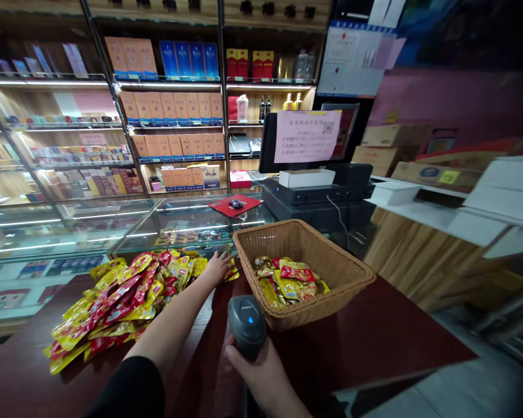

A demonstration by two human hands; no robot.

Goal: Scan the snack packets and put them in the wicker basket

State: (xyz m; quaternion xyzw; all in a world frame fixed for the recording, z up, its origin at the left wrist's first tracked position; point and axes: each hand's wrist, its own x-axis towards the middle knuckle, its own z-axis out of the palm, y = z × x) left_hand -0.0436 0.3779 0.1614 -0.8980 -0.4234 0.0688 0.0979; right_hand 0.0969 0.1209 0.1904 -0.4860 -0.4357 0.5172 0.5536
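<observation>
My right hand (259,363) is wrapped round a dark grey barcode scanner (247,325) with a small blue light, close in front of the wicker basket (344,278). Shiny yellow, red and gold snack packets (293,281) lie inside the basket. My left hand (220,267) is stretched out with its fingers apart, between the basket and a big heap of red and yellow snack packets (131,290). A yellow packet (232,271) shows at its fingertips; whether the fingers touch it, I cannot tell.
Everything rests on a dark red-brown counter (366,348). Beyond it are a glass display case (131,223), a red mouse pad (226,204) with a mouse, and a register monitor (268,142) bearing a pink notice. Shelves of boxes (174,107) stand behind; cartons (387,148) sit at right.
</observation>
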